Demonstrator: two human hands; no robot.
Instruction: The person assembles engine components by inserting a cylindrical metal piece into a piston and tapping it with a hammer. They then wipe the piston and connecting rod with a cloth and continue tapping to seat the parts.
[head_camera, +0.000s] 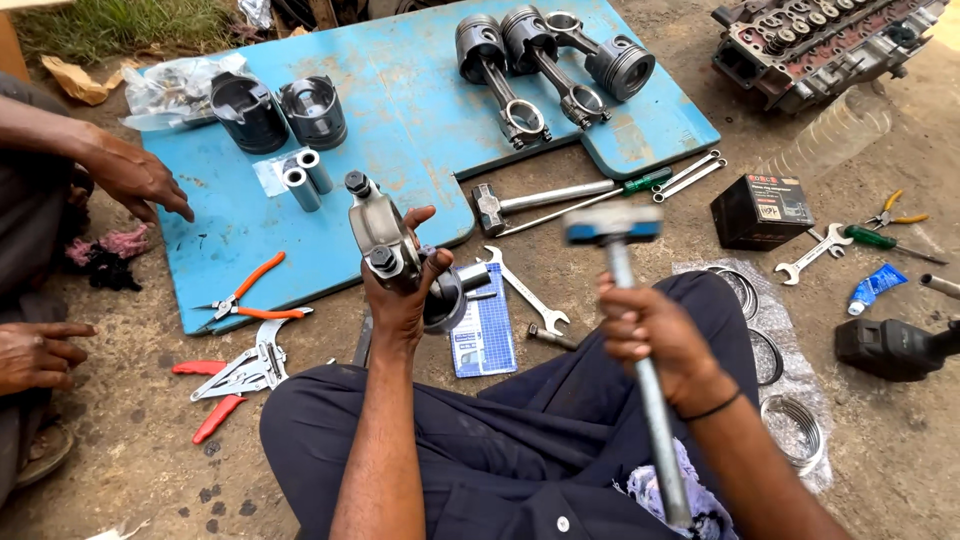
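- Head view: we grip a connecting rod (385, 245) in our left hand (400, 295), fingers clamped round its big end with the bolts pointing up, held above our lap just off the near edge of the blue board (400, 110).
- Our right hand (655, 335) is closed round the metal handle of a hammer (630, 330), its blurred head raised beside the rod, not touching it.
- On the board's far edge lie three pistons with rods (545, 60); two bare pistons (280, 110) and two piston pins (305, 178) sit near its left edge.
- Another person's hand (130, 175) rests at the board's left edge.
- Orange pliers (245, 300) lie at the near-left corner.
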